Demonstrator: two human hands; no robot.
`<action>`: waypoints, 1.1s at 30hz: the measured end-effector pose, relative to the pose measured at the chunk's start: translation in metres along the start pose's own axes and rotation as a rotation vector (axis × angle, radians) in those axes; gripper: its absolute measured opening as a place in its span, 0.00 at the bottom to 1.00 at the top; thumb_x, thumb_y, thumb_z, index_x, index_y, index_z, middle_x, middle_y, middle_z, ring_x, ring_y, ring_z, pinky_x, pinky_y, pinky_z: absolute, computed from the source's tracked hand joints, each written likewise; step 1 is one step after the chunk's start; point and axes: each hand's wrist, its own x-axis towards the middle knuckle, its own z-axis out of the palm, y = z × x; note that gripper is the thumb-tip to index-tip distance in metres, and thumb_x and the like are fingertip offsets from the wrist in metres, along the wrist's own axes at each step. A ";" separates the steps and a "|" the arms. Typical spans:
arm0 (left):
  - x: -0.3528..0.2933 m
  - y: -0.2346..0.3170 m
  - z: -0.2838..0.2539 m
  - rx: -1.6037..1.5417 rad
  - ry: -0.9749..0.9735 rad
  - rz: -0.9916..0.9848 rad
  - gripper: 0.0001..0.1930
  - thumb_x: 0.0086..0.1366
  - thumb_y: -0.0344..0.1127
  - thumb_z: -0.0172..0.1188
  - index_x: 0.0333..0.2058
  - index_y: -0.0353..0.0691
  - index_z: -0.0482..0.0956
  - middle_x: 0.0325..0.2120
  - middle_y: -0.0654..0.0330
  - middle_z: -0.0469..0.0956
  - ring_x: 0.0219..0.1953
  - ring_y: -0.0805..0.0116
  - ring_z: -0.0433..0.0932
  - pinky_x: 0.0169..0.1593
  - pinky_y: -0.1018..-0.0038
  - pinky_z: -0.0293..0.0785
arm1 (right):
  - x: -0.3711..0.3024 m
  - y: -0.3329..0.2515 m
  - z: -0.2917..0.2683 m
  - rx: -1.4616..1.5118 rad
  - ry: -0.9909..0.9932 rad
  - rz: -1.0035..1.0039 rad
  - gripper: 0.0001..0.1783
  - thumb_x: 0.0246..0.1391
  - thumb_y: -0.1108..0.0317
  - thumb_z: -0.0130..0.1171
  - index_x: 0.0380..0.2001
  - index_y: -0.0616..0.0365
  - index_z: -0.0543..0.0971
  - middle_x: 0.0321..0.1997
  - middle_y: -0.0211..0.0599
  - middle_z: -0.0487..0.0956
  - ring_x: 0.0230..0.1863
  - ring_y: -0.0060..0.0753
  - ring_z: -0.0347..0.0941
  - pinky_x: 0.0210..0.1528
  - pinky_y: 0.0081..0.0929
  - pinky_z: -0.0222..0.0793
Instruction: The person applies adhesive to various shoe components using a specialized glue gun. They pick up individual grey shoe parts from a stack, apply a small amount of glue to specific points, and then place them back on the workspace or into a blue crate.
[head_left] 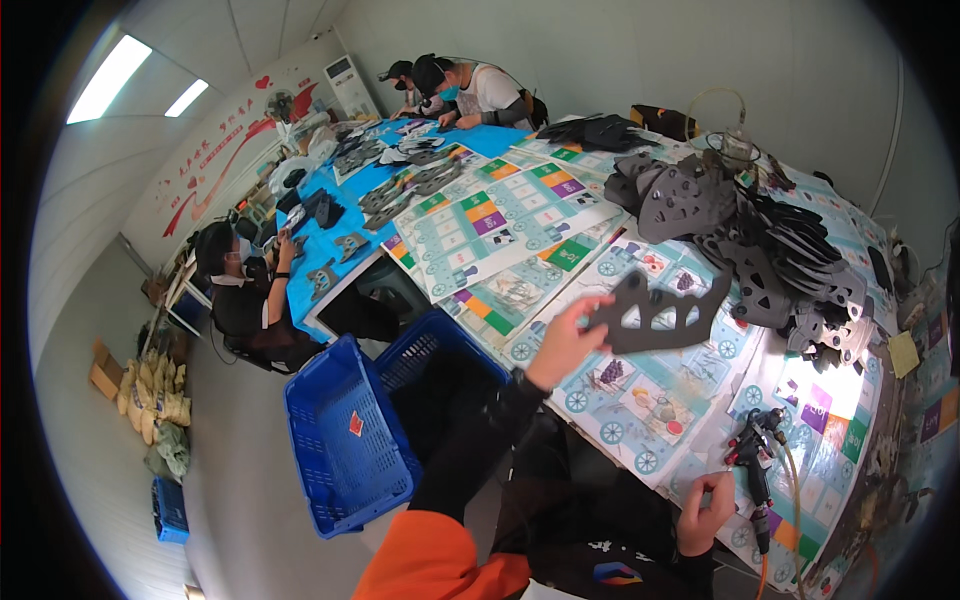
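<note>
My left hand point(570, 342) is closed on one end of a dark grey curved foam-like piece point(655, 345) with several cut-out holes, raised over the table. Low by the table's front edge, my right hand point(705, 512) has its fingers curled in, and no object shows in it. Just right of that hand lies a black hand tool with a pistol-like grip point(755, 455), hoses running from it. Past the raised piece, a big heap of similar dark grey pieces point(690, 200) covers the right part of the table.
Patterned sheets cover the table point(600, 430). Two blue plastic crates point(345, 440) stand left of me, below the table edge. Across the blue-covered far part point(355, 215), more grey pieces lie in rows. One person point(240, 280) works at the left, and two others sit at the far end.
</note>
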 end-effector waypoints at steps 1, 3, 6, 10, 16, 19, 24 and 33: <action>-0.019 -0.011 0.001 -0.038 -0.041 -0.036 0.27 0.72 0.18 0.56 0.68 0.42 0.74 0.57 0.58 0.72 0.46 0.73 0.82 0.44 0.74 0.89 | 0.001 0.001 0.001 0.015 0.005 0.014 0.05 0.53 0.82 0.58 0.30 0.64 0.72 0.29 0.45 0.69 0.30 0.48 0.68 0.34 0.40 0.61; -0.053 -0.027 0.007 -0.048 -0.095 -0.060 0.30 0.70 0.17 0.54 0.69 0.44 0.73 0.59 0.59 0.73 0.45 0.75 0.81 0.42 0.76 0.88 | 0.000 0.002 0.002 0.011 0.008 0.021 0.05 0.54 0.81 0.59 0.30 0.64 0.72 0.29 0.45 0.70 0.30 0.47 0.68 0.34 0.39 0.61; -0.075 -0.027 0.011 0.022 -0.173 -0.151 0.29 0.68 0.20 0.53 0.68 0.42 0.75 0.60 0.61 0.76 0.44 0.74 0.82 0.43 0.76 0.85 | -0.001 0.002 0.004 -0.009 0.009 0.018 0.05 0.54 0.81 0.59 0.30 0.64 0.72 0.29 0.45 0.70 0.30 0.46 0.68 0.34 0.38 0.62; -0.064 -0.043 0.020 0.224 -0.147 0.332 0.20 0.67 0.25 0.56 0.57 0.39 0.84 0.48 0.55 0.81 0.45 0.65 0.82 0.52 0.72 0.78 | -0.002 0.004 0.004 -0.045 0.005 0.016 0.06 0.55 0.80 0.59 0.30 0.64 0.71 0.29 0.45 0.69 0.30 0.46 0.67 0.34 0.39 0.61; -0.063 -0.052 0.034 0.287 -0.268 0.254 0.11 0.72 0.27 0.61 0.48 0.37 0.89 0.35 0.59 0.82 0.37 0.66 0.79 0.42 0.70 0.73 | -0.004 0.003 0.007 -0.104 -0.003 0.021 0.06 0.55 0.80 0.59 0.30 0.64 0.71 0.29 0.46 0.68 0.31 0.49 0.66 0.35 0.40 0.60; -0.064 -0.052 0.031 0.344 -0.335 0.285 0.14 0.70 0.28 0.65 0.52 0.40 0.88 0.36 0.58 0.85 0.35 0.68 0.81 0.41 0.71 0.75 | -0.003 0.004 0.009 -0.124 -0.002 -0.010 0.06 0.55 0.80 0.59 0.29 0.64 0.71 0.29 0.46 0.68 0.31 0.50 0.66 0.34 0.41 0.60; -0.065 -0.051 0.032 0.086 -0.322 0.155 0.18 0.72 0.29 0.65 0.60 0.40 0.85 0.42 0.57 0.87 0.40 0.72 0.83 0.46 0.73 0.78 | 0.005 -0.006 0.009 -0.168 -0.056 -0.020 0.04 0.55 0.80 0.58 0.30 0.65 0.72 0.30 0.47 0.69 0.33 0.52 0.68 0.37 0.44 0.62; -0.109 -0.039 0.045 -0.237 -0.211 0.009 0.20 0.76 0.23 0.61 0.65 0.35 0.76 0.53 0.62 0.81 0.48 0.77 0.83 0.52 0.78 0.80 | -0.014 -0.005 0.007 -0.073 0.052 -0.013 0.09 0.66 0.73 0.57 0.44 0.68 0.79 0.37 0.46 0.77 0.39 0.43 0.72 0.41 0.39 0.66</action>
